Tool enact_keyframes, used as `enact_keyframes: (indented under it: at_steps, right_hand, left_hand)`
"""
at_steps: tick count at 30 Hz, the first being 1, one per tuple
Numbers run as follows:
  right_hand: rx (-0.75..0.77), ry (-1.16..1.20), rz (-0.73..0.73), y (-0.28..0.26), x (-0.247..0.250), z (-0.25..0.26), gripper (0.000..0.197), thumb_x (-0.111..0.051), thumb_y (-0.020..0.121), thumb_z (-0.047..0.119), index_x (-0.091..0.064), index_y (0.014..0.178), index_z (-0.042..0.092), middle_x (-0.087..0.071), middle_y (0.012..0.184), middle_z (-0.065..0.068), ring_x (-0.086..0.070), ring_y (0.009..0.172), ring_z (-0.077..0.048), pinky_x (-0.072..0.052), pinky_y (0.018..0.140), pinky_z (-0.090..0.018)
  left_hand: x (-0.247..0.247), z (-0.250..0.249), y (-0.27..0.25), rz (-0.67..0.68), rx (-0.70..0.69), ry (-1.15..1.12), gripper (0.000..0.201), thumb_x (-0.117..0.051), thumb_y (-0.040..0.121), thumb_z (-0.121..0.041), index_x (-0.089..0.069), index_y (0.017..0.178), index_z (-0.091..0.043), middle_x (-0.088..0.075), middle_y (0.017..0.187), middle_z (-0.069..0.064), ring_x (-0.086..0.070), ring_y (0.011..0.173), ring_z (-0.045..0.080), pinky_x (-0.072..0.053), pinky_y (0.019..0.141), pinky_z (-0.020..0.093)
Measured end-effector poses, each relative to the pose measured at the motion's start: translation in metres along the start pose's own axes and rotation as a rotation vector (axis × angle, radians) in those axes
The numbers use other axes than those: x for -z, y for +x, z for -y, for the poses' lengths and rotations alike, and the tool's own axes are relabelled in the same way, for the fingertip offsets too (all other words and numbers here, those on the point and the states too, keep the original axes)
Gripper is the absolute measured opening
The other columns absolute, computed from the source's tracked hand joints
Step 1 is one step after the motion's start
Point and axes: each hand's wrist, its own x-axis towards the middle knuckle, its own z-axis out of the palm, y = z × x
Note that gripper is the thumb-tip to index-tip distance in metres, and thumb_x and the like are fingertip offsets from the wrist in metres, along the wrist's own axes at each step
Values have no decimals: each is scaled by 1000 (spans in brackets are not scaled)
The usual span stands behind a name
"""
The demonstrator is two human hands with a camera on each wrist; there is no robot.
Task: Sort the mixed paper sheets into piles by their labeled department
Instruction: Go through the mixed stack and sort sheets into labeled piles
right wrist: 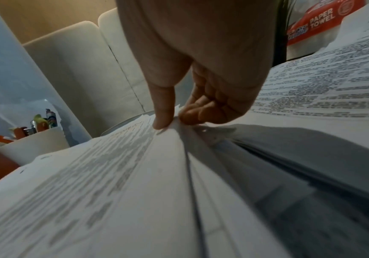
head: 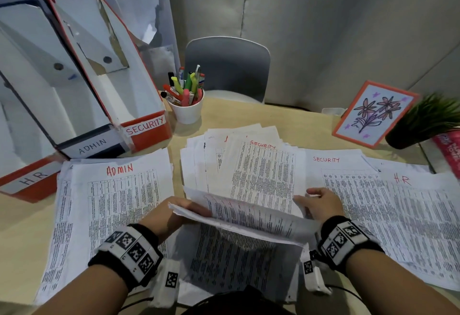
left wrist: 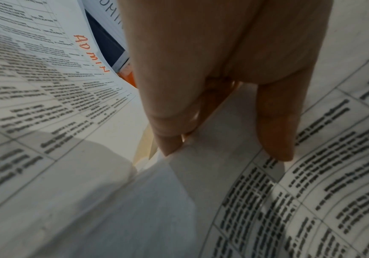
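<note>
You hold a lifted bundle of sheets (head: 246,217) between both hands above the unsorted stack (head: 239,260) at the near centre of the table (head: 293,115). Your left hand (head: 171,212) pinches the bundle's left edge, thumb on top and fingers (left wrist: 276,129) underneath; your right hand (head: 323,205) pinches the right edge, thumb and curled fingers (right wrist: 203,111) clamped on the paper. The bundle's long axis runs left to right, from one hand to the other. Its red label is partly folded under and cannot be read from here. Three destination piles lie flat on the table: the ADMIN pile (head: 119,190) just beside your left hand, the SECURITY pile (head: 333,172) just beyond your right hand, and the HR pile (head: 423,205) farther right. A fanned group headed SECURITY (head: 261,165) lies directly ahead of the bundle. Read the label first; the left hand is nearer for ADMIN, the right hand for SECURITY or HR.
</note>
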Motion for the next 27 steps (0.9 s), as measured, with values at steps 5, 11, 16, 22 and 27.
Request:
enact_keyframes:
  at_steps: [5, 11, 16, 22, 27]
  right_hand:
    - [19, 40, 28, -4, -1, -1, 23, -81, 70, 15, -63, 83, 17, -70, 89, -10, -64, 78, -26, -55, 82, -40]
    - [57, 146, 129, -14, 3, -1, 22, -59, 82, 4, -66, 103, 6, -69, 89, -14, -62, 69, -25, -48, 58, -31]
    - [83, 249, 215, -18, 6, -1, 26, -53, 82, -10, -71, 88, 7, -72, 81, -18, -66, 70, -26, -54, 63, -32]
    - [26, 375, 419, -25, 6, 3, 27, -47, 88, -10, -65, 103, 3, -70, 90, -16, -64, 77, -27, -52, 69, -34]
    - [-28, 451, 562, -33, 0, 11, 31, -37, 94, -6, -60, 115, 0, -66, 103, -23, -63, 89, -32, -52, 79, -40]
  left_hand:
    - [5, 7, 1, -35, -62, 44, 19, -68, 64, -8, -76, 81, -2, -75, 76, 7, -71, 73, 13, -53, 66, 17]
    - [5, 18, 11, -87, 22, -101, 17, -68, 63, -3, -70, 51, -15, -65, 60, -3, -57, 52, 6, -44, 51, 12]
    - [5, 19, 17, -139, 66, -109, 31, -86, 58, -6, -60, 76, -4, -66, 73, 11, -65, 73, 27, -53, 63, 31]
    - [2, 20, 26, -219, 126, -153, 28, -80, 72, -15, -67, 90, 2, -73, 79, 10, -69, 72, 24, -55, 66, 28]
    - [-3, 18, 40, -287, 111, -112, 45, -80, 68, -38, -71, 99, -7, -73, 102, 14, -68, 98, 30, -51, 94, 46]
